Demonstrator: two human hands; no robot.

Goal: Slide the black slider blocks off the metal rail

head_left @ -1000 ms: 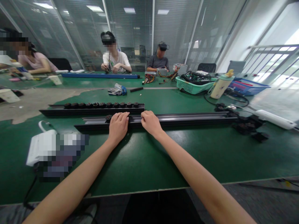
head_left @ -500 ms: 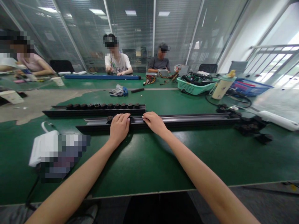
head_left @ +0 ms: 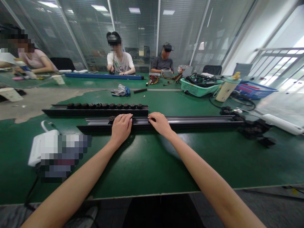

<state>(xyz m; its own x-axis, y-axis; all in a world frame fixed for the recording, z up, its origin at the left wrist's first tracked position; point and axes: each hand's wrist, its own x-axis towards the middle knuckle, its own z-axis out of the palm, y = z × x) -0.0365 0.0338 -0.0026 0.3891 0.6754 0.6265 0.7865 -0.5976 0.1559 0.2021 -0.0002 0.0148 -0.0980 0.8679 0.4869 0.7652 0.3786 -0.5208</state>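
Note:
A long black rail (head_left: 201, 123) with a shiny grey channel lies across the table in front of me. My left hand (head_left: 121, 126) is closed over its left part, fingers together. Dark material shows at those fingertips, and a small black round part (head_left: 111, 119) sits in the channel just left of the hand. To the right, my right hand (head_left: 161, 123) bends over the channel with thumb and fingertips pinched; something dark is between them, too hidden to name. Behind lies a second black rail (head_left: 95, 112) carrying a row of several black round parts (head_left: 105, 106).
Loose black parts (head_left: 254, 128) are heaped by the rail's right end, near a white bar (head_left: 282, 124). A white box (head_left: 45, 147) with a cable is at left. Farther back are a glove (head_left: 121, 90), a green basket (head_left: 198, 88) and a bottle (head_left: 228, 88). People sit opposite.
My right hand has shifted slightly right along the rail, widening the gap between the hands. My left hand stays in place on the rail.

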